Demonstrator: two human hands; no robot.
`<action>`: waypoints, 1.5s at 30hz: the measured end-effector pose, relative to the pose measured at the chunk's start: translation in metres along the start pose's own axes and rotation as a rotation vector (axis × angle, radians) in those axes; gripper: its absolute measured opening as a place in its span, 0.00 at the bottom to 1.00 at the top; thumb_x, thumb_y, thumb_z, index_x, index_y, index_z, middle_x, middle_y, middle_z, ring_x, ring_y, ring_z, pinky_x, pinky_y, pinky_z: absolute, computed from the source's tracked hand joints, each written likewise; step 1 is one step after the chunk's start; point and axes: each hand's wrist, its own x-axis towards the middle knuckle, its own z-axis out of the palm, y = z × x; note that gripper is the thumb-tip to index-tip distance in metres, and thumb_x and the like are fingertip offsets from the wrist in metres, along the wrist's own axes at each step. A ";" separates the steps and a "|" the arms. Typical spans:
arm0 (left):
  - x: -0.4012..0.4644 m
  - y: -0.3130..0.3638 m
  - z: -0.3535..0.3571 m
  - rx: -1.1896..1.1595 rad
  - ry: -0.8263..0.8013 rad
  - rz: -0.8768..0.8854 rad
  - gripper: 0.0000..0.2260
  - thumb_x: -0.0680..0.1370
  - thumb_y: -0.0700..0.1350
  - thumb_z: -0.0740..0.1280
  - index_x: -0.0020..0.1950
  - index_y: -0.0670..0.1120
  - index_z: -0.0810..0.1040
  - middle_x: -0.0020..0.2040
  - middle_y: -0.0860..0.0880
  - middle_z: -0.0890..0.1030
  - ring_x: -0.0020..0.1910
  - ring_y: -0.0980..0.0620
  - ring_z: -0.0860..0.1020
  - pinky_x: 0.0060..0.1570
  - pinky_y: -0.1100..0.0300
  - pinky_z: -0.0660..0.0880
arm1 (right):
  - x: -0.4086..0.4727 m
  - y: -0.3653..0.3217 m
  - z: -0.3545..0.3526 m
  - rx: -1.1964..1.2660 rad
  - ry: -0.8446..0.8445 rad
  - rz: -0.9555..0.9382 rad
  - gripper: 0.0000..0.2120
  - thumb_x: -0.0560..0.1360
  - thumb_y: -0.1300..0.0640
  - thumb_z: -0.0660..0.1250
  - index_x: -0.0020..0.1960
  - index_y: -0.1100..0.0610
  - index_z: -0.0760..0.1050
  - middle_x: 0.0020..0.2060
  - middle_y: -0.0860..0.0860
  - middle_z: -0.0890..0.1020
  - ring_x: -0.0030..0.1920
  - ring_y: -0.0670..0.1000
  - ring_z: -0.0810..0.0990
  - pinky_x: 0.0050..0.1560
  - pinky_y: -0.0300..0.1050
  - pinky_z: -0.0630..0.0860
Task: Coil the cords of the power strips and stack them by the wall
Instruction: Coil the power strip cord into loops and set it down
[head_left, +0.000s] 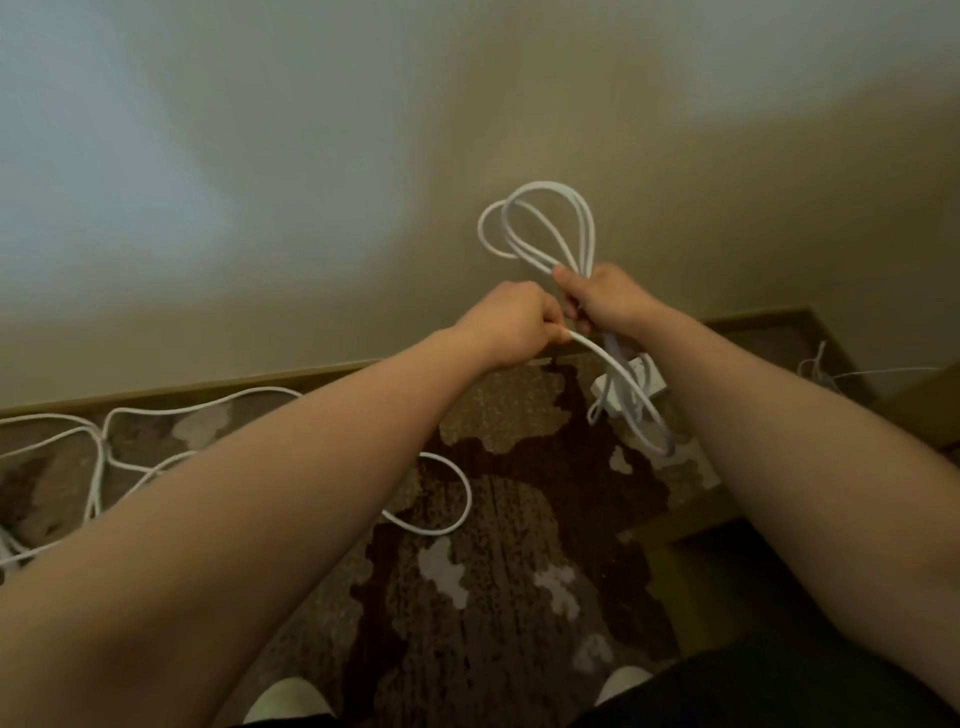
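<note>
Head view: right hand (605, 301) raised in front of the plain beige wall (311, 182), fingers curled round a bundle of white round cord loops (540, 228) standing up above the fist. Left hand (511, 325) just beside it, closed in a fist, pinching a strand of the same cord where it leaves the bundle. From there, strand dropping in a long loop below the right hand to a white rectangular plastic power strip (631, 382) hanging or lying near the wooden baseboard (208, 387); which of the two, impossible to tell. More loose white cord (98, 447) sprawled on the brown patterned carpet (498, 545) at left, one open loop of it curving beneath the left forearm. Thin white wires (826, 371) at far right by the wall.
</note>
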 end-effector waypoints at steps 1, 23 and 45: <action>0.003 0.001 0.003 0.034 0.027 -0.043 0.07 0.74 0.50 0.69 0.44 0.48 0.83 0.44 0.48 0.83 0.44 0.50 0.78 0.42 0.60 0.69 | -0.001 0.000 0.001 0.035 -0.002 0.025 0.24 0.83 0.46 0.58 0.33 0.59 0.70 0.17 0.47 0.73 0.18 0.46 0.70 0.24 0.38 0.68; -0.020 -0.063 -0.018 -0.180 0.125 -0.269 0.11 0.78 0.50 0.65 0.46 0.45 0.83 0.34 0.50 0.79 0.32 0.55 0.74 0.39 0.60 0.70 | 0.013 0.008 0.003 0.081 0.192 0.076 0.20 0.80 0.41 0.61 0.37 0.55 0.69 0.26 0.52 0.72 0.23 0.52 0.69 0.25 0.42 0.65; -0.069 -0.145 -0.016 -0.044 0.200 -0.364 0.12 0.81 0.49 0.59 0.49 0.44 0.79 0.35 0.49 0.74 0.38 0.45 0.74 0.37 0.56 0.65 | 0.009 0.014 -0.009 0.137 0.187 0.096 0.25 0.80 0.38 0.58 0.38 0.57 0.73 0.26 0.51 0.72 0.22 0.49 0.67 0.24 0.40 0.64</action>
